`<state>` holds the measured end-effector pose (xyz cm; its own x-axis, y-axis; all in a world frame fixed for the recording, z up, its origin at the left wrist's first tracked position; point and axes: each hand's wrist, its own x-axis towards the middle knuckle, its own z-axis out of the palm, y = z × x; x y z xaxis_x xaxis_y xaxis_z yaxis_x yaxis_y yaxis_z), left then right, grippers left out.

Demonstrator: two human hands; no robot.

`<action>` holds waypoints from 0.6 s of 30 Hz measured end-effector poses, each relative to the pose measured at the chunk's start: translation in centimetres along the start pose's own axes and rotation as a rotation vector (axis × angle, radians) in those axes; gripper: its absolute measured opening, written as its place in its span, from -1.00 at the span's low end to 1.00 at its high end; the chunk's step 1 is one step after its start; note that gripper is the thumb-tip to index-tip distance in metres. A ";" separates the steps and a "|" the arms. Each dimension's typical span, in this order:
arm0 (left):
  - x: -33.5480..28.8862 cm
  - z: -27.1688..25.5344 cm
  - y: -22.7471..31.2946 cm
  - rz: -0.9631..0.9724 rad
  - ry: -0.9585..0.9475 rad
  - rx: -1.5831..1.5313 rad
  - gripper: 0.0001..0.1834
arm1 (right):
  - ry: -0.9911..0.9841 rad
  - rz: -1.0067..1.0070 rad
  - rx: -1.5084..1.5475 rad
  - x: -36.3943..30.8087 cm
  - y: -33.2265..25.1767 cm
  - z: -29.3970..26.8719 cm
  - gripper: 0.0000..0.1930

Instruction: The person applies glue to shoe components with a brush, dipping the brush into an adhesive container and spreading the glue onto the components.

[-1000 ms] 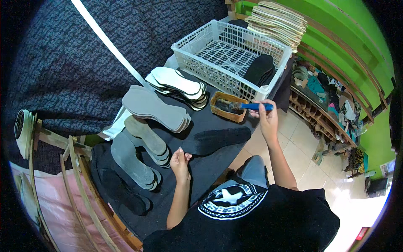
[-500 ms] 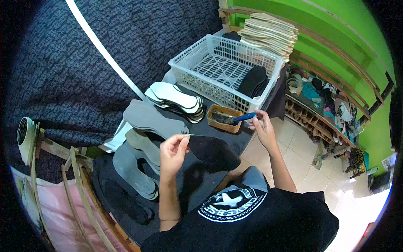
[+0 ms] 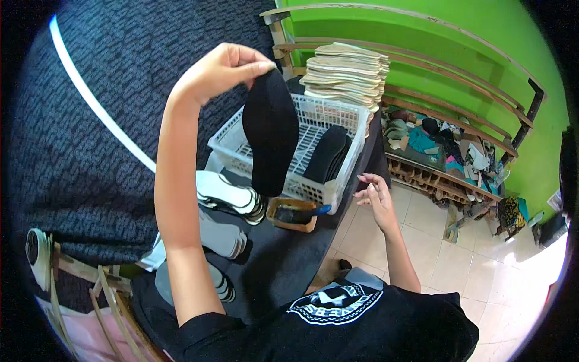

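Note:
My left hand is raised and pinches the tip of a black insole, which hangs down in front of a white plastic crate. Fingers half bent and apart, my right hand is empty to the right of the dark table. A brush with a blue handle rests in a small tan tub, its bristle end down in dark residue. Several black insoles stand leaning together in the crate's right side.
White insoles and grey insoles lie in piles on the table, left of the tub. Behind the crate rises a tall stack of cream sole-shaped pieces. A wooden rack of scraps stands along the green wall.
My left hand has lifted the black insole up and away, now hanging before the crate. My right hand has let go of the brush, which now lies in the tub.

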<state>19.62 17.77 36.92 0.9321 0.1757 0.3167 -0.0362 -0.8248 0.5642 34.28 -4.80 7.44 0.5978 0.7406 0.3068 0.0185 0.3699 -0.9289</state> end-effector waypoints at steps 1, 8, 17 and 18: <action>1.7 -0.3 -0.4 -0.017 0.029 0.021 -0.75 | 0.027 0.010 0.016 0.3 0.0 -0.4 -0.68; 11.6 1.3 -4.6 -0.113 -0.122 -0.099 -0.76 | 0.103 0.015 0.015 2.4 -0.7 -2.9 -0.69; 16.5 7.7 -11.4 -0.231 -0.336 -0.357 -0.86 | 0.077 0.097 0.054 5.2 0.4 -4.0 -0.66; 16.6 8.2 -11.9 -0.254 -0.356 -0.369 -0.86 | 0.079 0.103 0.057 5.4 0.5 -4.1 -0.66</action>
<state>38.47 26.10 29.21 0.9897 0.0989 -0.1039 0.1407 -0.5273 0.8380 40.82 -2.89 7.81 0.6554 0.7307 0.1910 -0.0906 0.3272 -0.9406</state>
